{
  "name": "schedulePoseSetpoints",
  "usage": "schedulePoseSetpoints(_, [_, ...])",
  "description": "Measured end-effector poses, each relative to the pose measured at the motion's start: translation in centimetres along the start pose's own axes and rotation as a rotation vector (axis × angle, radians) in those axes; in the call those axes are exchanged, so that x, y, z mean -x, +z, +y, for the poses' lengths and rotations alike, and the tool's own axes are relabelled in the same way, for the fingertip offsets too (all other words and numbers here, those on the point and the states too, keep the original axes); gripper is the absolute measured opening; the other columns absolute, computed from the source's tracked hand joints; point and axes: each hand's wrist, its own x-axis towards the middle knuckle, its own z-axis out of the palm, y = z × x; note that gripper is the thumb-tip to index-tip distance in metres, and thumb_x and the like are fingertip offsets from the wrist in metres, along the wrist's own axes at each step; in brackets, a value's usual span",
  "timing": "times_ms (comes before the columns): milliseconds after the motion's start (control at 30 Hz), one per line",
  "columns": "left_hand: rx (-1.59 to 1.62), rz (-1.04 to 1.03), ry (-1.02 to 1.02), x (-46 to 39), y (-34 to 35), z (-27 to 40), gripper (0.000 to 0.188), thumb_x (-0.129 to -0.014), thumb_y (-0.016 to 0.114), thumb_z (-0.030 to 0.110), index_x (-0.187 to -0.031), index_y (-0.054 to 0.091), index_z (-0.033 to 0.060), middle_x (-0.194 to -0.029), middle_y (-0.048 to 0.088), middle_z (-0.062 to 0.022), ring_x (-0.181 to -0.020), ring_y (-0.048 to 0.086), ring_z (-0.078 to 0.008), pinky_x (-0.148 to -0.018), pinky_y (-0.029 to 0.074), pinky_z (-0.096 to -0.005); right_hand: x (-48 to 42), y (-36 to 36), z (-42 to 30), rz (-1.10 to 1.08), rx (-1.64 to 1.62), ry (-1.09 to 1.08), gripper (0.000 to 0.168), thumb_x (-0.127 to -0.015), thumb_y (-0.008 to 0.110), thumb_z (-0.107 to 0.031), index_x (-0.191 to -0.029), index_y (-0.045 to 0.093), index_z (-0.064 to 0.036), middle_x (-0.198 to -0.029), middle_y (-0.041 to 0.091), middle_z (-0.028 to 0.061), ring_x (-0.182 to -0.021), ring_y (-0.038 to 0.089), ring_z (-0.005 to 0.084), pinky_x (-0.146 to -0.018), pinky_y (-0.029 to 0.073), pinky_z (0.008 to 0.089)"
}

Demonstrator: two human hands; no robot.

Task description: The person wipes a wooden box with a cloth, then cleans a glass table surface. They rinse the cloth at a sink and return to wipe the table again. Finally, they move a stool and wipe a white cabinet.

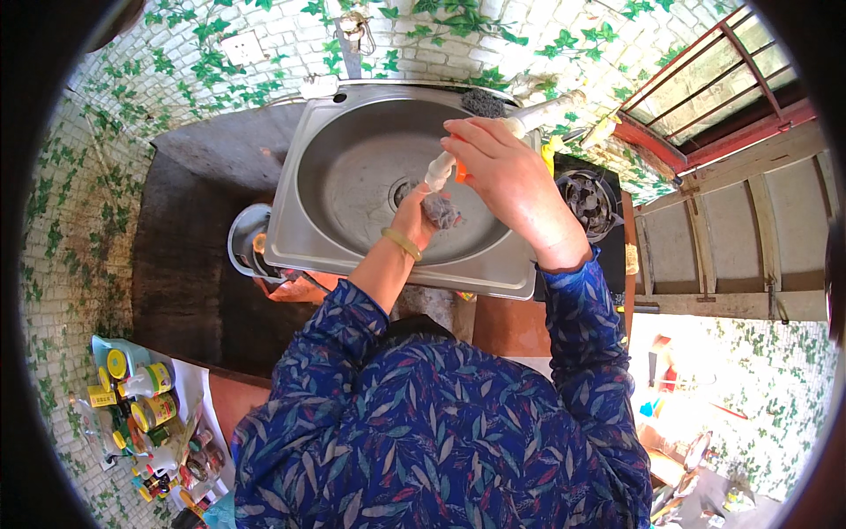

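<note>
A stainless steel sink (350, 244) lies before me, its bowl (350, 159) wide and oval. My left hand (413, 215), with a pale bangle (401, 243) at the wrist, holds a bunched, wet-looking grey cloth or pad (441, 211) over the bowl near the drain (400, 190). Just above it is the spout of a white plastic tap (439, 172). My right hand (505, 175) rests over the tap, fingers on its orange handle (461, 173). Part of the handle is hidden by that hand. Whether water runs is hard to tell.
A dark scouring pad (482, 103) lies on the sink's back rim. To the right is a gas burner (585, 203). A grey bucket (246, 228) stands against the sink's left side. Several bottles and jars (149, 403) crowd the lower left.
</note>
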Motion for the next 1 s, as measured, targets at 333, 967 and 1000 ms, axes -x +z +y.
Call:
schedulePoseSetpoints(333, [-0.030,0.035,-0.001,-0.9,-1.7,-1.0,0.033,-0.091,0.057,0.006,-0.122,0.046,0.0074,-0.096,0.059,-0.0103,-0.082,0.061,-0.0235,-0.069,0.056,-0.0482,0.1,-0.2,-0.2,-0.012,-0.031,0.023,0.042,-0.067,0.069,-0.005,-0.109,0.063,-0.002,-0.122,0.060,0.0088,-0.113,0.056,0.0273,-0.089,0.052,0.0351])
schedulePoseSetpoints(967, [-0.377,0.129,0.007,0.2,0.8,0.2,0.021,-0.085,0.069,0.020,-0.082,0.049,0.0126,-0.058,0.042,0.0016,-0.042,0.040,-0.0113,-0.037,0.026,-0.0279,-1.8,2.4,-1.3,0.110,0.284,0.112,0.037,-0.059,0.077,-0.032,-0.078,0.052,-0.012,-0.079,0.045,0.0031,-0.078,0.050,0.0209,-0.065,0.042,0.0335])
schedulePoseSetpoints(1000, [-0.445,0.138,0.037,0.5,1.2,0.2,0.024,-0.088,0.064,0.026,-0.077,0.047,0.0132,-0.055,0.037,0.0032,-0.039,0.034,-0.0104,-0.038,0.024,-0.0278,-1.6,2.2,-1.4,0.078,0.268,0.140,0.037,-0.059,0.077,-0.031,-0.081,0.054,-0.011,-0.083,0.048,0.0041,-0.081,0.051,0.0218,-0.067,0.043,0.0341])
